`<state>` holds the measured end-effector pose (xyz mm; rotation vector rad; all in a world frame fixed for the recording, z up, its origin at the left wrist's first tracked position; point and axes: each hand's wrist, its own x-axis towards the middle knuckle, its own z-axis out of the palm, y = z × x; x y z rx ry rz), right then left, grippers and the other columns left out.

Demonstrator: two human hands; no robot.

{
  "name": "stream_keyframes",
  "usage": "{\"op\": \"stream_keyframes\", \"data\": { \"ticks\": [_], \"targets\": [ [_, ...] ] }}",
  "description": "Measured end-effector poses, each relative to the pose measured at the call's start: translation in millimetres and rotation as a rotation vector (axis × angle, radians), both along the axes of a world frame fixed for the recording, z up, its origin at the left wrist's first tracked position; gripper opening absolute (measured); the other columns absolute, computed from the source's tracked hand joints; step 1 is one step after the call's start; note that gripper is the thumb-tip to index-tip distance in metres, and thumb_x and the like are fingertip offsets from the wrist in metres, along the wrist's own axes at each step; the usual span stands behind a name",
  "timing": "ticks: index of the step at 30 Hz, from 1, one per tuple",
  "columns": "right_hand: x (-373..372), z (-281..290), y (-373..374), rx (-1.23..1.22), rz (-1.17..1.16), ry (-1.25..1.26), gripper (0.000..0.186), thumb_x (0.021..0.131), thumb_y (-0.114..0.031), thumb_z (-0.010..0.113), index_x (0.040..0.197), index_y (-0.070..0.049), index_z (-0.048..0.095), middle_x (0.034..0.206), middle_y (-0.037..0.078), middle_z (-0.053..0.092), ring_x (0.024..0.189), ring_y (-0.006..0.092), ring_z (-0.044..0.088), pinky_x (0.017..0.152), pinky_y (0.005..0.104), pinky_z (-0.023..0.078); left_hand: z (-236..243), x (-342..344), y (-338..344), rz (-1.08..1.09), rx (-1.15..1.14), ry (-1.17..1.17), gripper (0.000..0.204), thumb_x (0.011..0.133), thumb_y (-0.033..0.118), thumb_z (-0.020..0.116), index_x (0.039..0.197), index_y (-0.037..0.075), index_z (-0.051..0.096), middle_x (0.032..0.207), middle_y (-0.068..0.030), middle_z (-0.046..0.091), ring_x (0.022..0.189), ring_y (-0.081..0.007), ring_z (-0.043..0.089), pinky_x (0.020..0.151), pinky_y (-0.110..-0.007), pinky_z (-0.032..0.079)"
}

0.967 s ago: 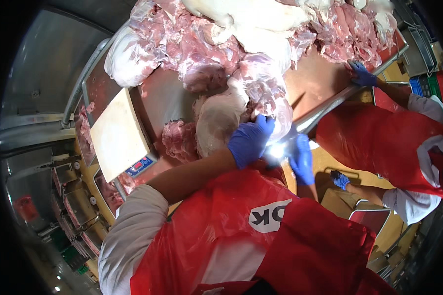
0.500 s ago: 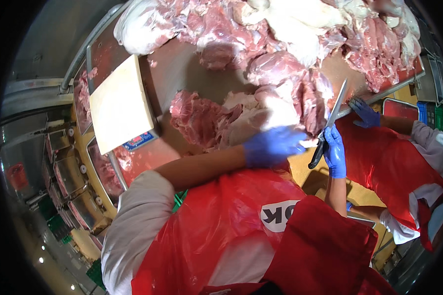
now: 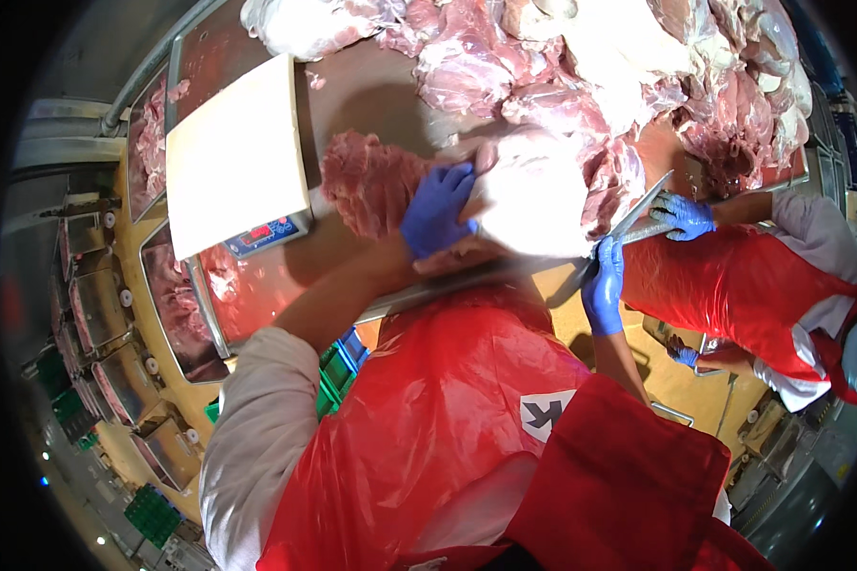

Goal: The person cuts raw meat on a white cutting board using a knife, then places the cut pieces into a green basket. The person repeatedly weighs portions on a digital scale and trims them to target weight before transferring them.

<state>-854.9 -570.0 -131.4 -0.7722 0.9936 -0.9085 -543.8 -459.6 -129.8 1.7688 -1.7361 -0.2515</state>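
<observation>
My left hand [image 3: 438, 211], in a blue glove, grips a loose piece of meat at the middle of the table's near side, between a ragged red section [image 3: 362, 181] and a broad pale section [image 3: 533, 200] lit very brightly. My right hand [image 3: 603, 290], also gloved, is closed on a knife [image 3: 643, 205] at the table's front edge, its long blade pointing up and right beside another cut of meat [image 3: 614, 181]. The knife's handle is mostly hidden by my fingers. A large heap of raw meat [image 3: 457, 71] lies along the back.
A scale [image 3: 233, 147] with a pale board top stands at left, near meat-filled trays [image 3: 181, 314]. Green and blue crates [image 3: 338, 371] are below. At right, a co-worker in a red apron [image 3: 724, 276] has a gloved hand [image 3: 686, 217] at the table edge. Metal racks [image 3: 109, 305] stand lower left.
My left hand has moved up and left onto the meat, which has shifted. My right hand, knife upright half a second ago, now holds it slanted farther rightward and lower. The view has shifted.
</observation>
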Motion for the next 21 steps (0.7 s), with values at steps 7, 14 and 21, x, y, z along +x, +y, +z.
{"op": "stream_keyframes", "data": {
  "ticks": [7, 14, 21],
  "targets": [
    [11, -42, 24, -0.103, -0.133, -0.027, 0.031, 0.104, -0.022, 0.057, 0.133, -0.012, 0.057, 0.101, -0.007, 0.057, 0.095, 0.0088, 0.053, 0.091, 0.0302, 0.045, 36, 5, 0, -0.021, 0.011, -0.184, 0.04, 0.072, 0.021, 0.073, 0.109, 0.008, 0.063, 0.121, -0.0088, 0.056, 0.106, -0.0335, 0.05, 0.09, -0.047, 0.043],
    [-31, -16, 34, -0.091, 0.036, 0.118, 0.03, 0.105, -0.016, 0.055, 0.134, -0.01, 0.056, 0.095, -0.006, 0.06, 0.079, 0.0065, 0.054, 0.072, 0.0235, 0.048, -8, -39, 119, 0.024, -0.157, -0.23, 0.015, 0.085, 0.022, 0.065, 0.098, 0.017, 0.07, 0.127, -0.0048, 0.056, 0.12, -0.0316, 0.05, 0.097, -0.048, 0.041],
    [-65, -22, 78, -0.04, 0.095, 0.199, 0.037, 0.106, -0.019, 0.052, 0.141, -0.008, 0.049, 0.107, -0.001, 0.059, 0.09, 0.0094, 0.058, 0.09, 0.0422, 0.058, -26, -29, 190, 0.238, 0.071, 0.031, 0.046, 0.079, 0.019, 0.073, 0.123, 0.013, 0.06, 0.141, -0.0149, 0.045, 0.133, -0.0347, 0.044, 0.109, -0.051, 0.035]
  ]
}}
